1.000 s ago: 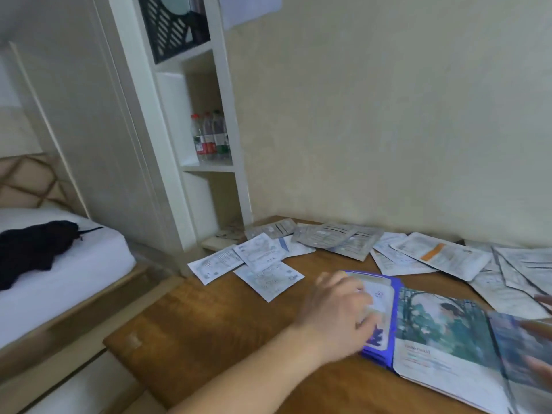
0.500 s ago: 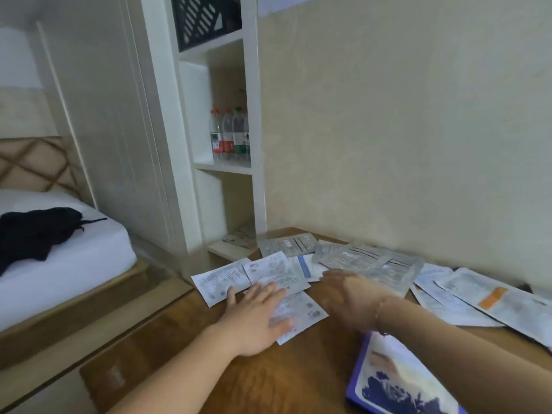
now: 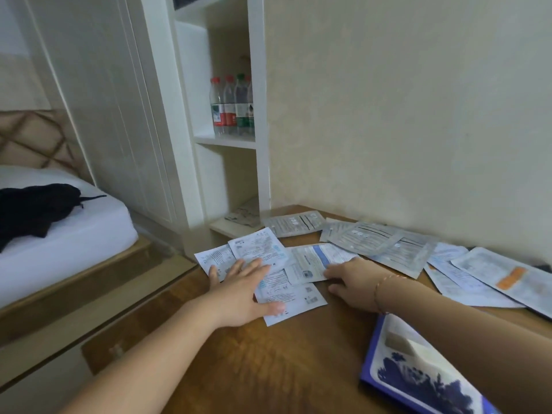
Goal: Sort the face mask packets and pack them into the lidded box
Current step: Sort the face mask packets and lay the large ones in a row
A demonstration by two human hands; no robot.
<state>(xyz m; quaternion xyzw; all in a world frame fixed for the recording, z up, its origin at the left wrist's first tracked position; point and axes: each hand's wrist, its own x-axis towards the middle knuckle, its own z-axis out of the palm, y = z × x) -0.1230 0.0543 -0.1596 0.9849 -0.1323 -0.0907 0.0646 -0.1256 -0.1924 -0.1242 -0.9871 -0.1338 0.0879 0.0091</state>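
Several face mask packets lie scattered on the wooden table point(image 3: 268, 363). White printed packets point(image 3: 294, 297) overlap at the table's left end, grey foil ones point(image 3: 370, 242) sit behind them, and a packet with an orange stripe point(image 3: 507, 277) lies at the right. My left hand point(image 3: 242, 289) lies flat with spread fingers on the white packets. My right hand point(image 3: 352, 279) touches the edge of a blue-striped white packet point(image 3: 313, 259), its fingertips hidden beneath. The blue-rimmed box point(image 3: 418, 375) with a printed picture sits at the lower right, partly under my right forearm.
A white shelf unit point(image 3: 227, 141) with water bottles point(image 3: 231, 106) stands at the table's far left corner, against the wall. A bed point(image 3: 59, 234) with a black garment point(image 3: 35, 210) lies to the left, beyond the table edge.
Both hands have moved left from the box to the white packets. My left hand now lies on them and my right hand has reached the blue-striped packet. The view has swung left.
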